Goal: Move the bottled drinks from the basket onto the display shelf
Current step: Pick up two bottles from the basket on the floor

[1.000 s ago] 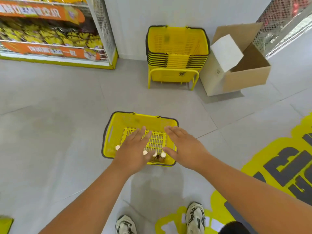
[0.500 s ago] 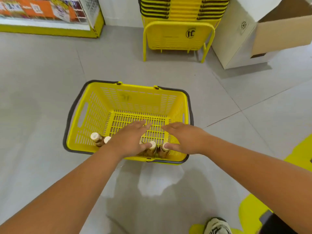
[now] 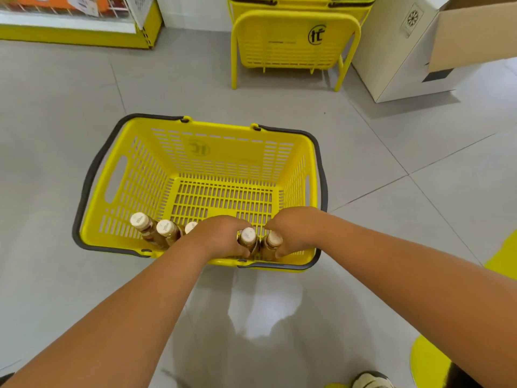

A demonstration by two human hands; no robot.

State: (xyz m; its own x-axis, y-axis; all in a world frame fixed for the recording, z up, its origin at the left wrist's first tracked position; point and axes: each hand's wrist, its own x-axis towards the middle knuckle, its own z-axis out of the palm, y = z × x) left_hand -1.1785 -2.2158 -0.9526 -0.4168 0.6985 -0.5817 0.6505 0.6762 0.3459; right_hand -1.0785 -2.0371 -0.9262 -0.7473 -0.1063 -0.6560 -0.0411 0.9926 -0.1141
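A yellow basket [image 3: 201, 155] sits on the grey floor [image 3: 56, 130]. Along its near wall stands a row of brown bottled drinks with cream caps. The left hand [image 3: 221, 238] curls round one bottle [image 3: 247, 239] in the middle of that row, and the right hand [image 3: 296, 229] curls round the next bottle [image 3: 273, 242] toward the basket's right wall. Three more bottles [image 3: 165, 231] stand toward the basket's left wall, untouched. Beyond the basket's far wall stands a stack of yellow baskets [image 3: 293, 37], with a cardboard box [image 3: 405, 46] just beside it.
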